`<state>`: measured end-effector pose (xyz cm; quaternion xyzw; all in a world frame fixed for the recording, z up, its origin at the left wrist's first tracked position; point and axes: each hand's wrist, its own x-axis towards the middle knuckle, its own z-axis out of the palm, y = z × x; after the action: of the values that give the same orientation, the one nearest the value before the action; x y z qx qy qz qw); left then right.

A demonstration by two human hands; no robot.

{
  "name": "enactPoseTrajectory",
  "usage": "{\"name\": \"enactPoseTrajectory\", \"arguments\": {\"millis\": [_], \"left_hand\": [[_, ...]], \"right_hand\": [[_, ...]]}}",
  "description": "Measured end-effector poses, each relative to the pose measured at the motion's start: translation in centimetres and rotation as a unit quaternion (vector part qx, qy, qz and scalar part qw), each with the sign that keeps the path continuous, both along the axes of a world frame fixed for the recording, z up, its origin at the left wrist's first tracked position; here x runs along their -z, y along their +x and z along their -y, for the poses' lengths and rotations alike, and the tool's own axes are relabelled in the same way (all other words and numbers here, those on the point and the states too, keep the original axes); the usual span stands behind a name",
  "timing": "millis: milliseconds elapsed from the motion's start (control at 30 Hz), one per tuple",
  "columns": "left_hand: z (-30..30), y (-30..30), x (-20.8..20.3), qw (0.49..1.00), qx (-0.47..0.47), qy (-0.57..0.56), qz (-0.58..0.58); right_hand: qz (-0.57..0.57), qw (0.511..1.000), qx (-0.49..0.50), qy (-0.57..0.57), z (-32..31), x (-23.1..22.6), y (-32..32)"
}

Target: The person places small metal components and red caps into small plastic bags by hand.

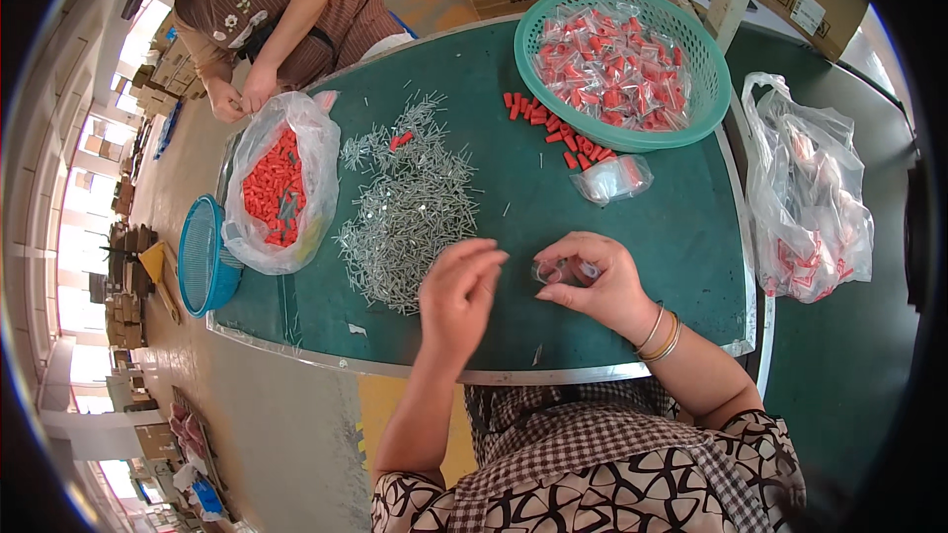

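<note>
A blue mesh basket point(200, 252) sits at left on the edge of a green tabletop point(592, 345), below a co-worker's hands point(259, 87) at the upper left. Beside it, a translucent plastic bag point(321, 168) gapes around red plastic plugs point(272, 183). Silvery screws point(410, 222) spread in a heap left of the frame's center, its long axis running up the frame. The worker's left hand point(460, 291), nearer the heap, is poised at its lower right edge, fingers bent and bunched; whether they hold anything cannot be told from this angle. Just to its right, across a narrow gap, a small clear bag point(555, 274) lies level with those fingertips, pinched between thumb and fingers of the right hand point(597, 281). Loose red plugs point(563, 130) and a stack of clear bags point(612, 181) lie above, beside a green basket point(642, 140) of filled packets point(612, 69) at upper right. A white carrier bag point(805, 188) slumps at far right.
</note>
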<state>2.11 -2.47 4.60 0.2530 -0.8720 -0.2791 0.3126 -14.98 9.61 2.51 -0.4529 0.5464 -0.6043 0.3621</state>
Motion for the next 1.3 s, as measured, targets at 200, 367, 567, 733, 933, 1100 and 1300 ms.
{"name": "enactPoseTrajectory", "arguments": {"millis": [200, 367, 567, 733, 933, 1100, 1300], "left_hand": [[8.6, 0.6, 2.0, 0.956, -0.203, -0.170, 0.127], [9.5, 0.0, 2.4, 0.941, -0.175, -0.181, 0.226], [10.4, 0.4, 2.8, 0.954, -0.164, -0.213, 0.130], [10.3, 1.1, 2.5, 0.976, -0.196, -0.094, 0.006], [10.2, 2.0, 2.0, 0.975, -0.216, -0.039, 0.035], [10.1, 1.0, 2.5, 0.958, -0.153, -0.164, 0.177], [9.6, 0.1, 1.2, 0.934, -0.120, -0.158, 0.297]], "right_hand": [[0.080, 0.996, -0.012, -0.038, -0.1, 0.6, 0.6], [0.078, 0.997, -0.020, -0.008, -0.3, 0.8, 0.6], [0.094, 0.995, -0.024, -0.028, 0.0, 0.6, 0.5], [0.117, 0.992, -0.024, -0.027, 0.0, 1.0, 0.6], [0.114, 0.993, -0.029, -0.031, -0.2, 0.8, 0.6], [0.118, 0.992, -0.030, -0.023, -0.2, 0.8, 0.4], [0.122, 0.992, -0.033, -0.029, -0.4, 0.5, 0.7]]}}
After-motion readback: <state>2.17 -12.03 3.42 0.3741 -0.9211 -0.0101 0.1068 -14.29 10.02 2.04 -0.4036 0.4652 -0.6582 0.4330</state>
